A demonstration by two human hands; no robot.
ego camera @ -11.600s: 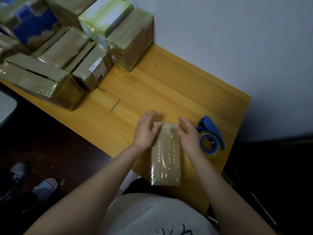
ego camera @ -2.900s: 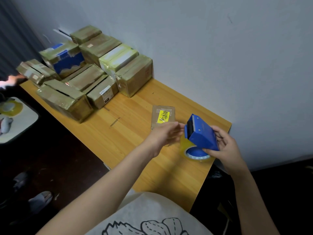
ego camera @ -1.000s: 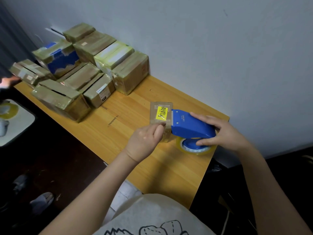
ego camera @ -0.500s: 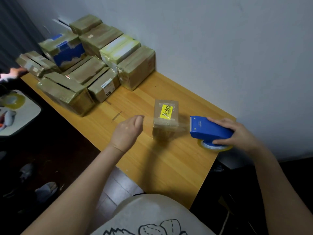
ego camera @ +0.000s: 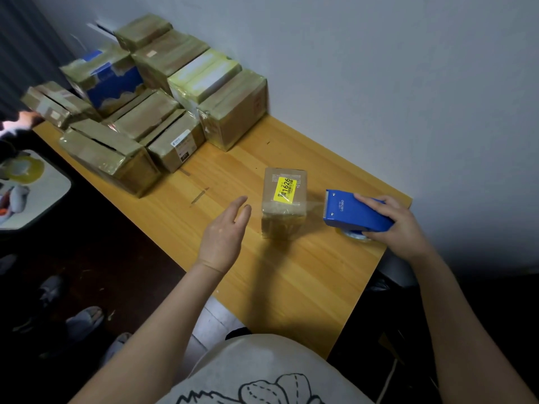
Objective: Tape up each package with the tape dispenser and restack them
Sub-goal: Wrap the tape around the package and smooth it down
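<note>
Package (ego camera: 284,199) with a yellow label stood on the table (ego camera: 291,287). Your left hand (ego camera: 224,231) hovered just beside it, fingers (ego camera: 239,205) straight, holding nothing. Your right hand (ego camera: 393,225) gripped the blue tape dispenser (ego camera: 355,211) near its other side. Taped boxes (ego camera: 233,112) sat stacked against the wall.

View: one wide-angle camera worn on the person's head
Position: above the near long edge of the wooden table (ego camera: 291,287)
Facing: forward and steeply down across the table toward the grey wall (ego camera: 408,83) behind it
Nearness: close; the table fills the middle of the view
Tilt: the table runs diagonally, the taped boxes (ego camera: 163,112) on its far-left end at upper left
Edges: dark floor (ego camera: 102,258) left of the table, the person's shirt (ego camera: 262,374) below it
</note>
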